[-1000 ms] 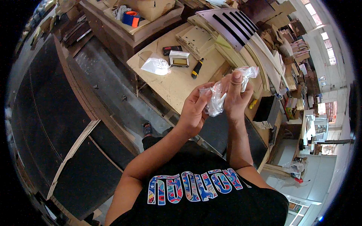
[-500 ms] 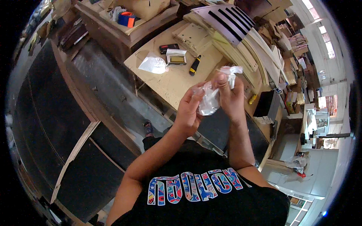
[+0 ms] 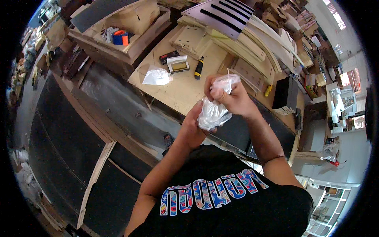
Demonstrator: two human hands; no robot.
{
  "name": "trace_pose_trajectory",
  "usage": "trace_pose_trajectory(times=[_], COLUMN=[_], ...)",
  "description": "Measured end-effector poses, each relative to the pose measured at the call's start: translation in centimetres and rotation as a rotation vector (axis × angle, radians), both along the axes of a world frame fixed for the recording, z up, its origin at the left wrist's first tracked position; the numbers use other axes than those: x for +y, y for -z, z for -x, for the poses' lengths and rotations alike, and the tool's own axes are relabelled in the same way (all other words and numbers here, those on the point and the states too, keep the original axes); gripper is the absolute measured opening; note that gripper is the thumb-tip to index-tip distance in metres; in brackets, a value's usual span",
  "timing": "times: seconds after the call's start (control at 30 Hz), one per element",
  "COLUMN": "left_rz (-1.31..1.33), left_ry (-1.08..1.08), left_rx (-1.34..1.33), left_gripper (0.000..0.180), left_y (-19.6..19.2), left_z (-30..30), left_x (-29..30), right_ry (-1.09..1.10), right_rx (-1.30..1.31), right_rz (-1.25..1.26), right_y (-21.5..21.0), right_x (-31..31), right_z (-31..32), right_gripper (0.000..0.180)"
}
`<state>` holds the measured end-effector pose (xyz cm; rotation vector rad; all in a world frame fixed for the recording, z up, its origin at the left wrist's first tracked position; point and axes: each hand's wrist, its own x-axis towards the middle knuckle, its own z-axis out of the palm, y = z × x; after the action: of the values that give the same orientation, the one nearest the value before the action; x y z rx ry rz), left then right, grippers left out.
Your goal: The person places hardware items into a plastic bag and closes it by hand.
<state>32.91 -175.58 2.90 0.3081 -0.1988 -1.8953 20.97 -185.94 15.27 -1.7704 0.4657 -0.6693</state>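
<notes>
Plastic fills both my hands: a small clear plastic bag (image 3: 213, 112), crumpled, held up in front of my chest, just off the near edge of the plywood workbench (image 3: 177, 89). My right hand (image 3: 233, 98) is closed in a fist around the bag's twisted top, and a tuft of film pokes out above my knuckles. My left hand (image 3: 193, 128) cups the bag's bulging lower part from below, fingers curled onto it; the bag hides most of those fingertips from me. I cannot make out what is inside the bag, as the film is creased and catches the light.

On the workbench, beyond the bag, lies a second clear bag (image 3: 156, 76), flat and loose. Just past it sits a small open box (image 3: 178, 65), with a dark flat case (image 3: 169, 57) touching its far side; what the box holds is too small to tell. A yellow-and-black utility knife (image 3: 198, 68) lies just to the right of the box. Further back on the workbench lean stacked wooden panels (image 3: 237, 35), cut off by the upper edge. To the left of the workbench, in a wooden tray (image 3: 138, 35), stand rolls of tape (image 3: 119, 38), orange and blue.
</notes>
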Motion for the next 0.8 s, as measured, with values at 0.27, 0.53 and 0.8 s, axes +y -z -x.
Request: trace_pose_trajectory(times=[0.27,0.53,0.8], left_rz=[-0.054,0.018,0.118], left_ry=[-0.149,-0.007,-0.100], left_rx=[-0.100,-0.114,-0.049], left_gripper=[0.054,0.062,0.050], left_y=[-1.9,-2.5,-2.3], left_z=[0.6,0.8,1.5], left_x=[0.4,1.2,0.0], right_ry=[0.041,-0.203,0.090], right_rx=[0.057,0.022,-0.059], right_rz=[-0.128,0.417,-0.138], right_y=[1.3,-0.4,-0.3], right_x=[0.9,0.1,2.3], right_z=[0.8,1.7,2.3], right_gripper=[0.026,0.036,0.037])
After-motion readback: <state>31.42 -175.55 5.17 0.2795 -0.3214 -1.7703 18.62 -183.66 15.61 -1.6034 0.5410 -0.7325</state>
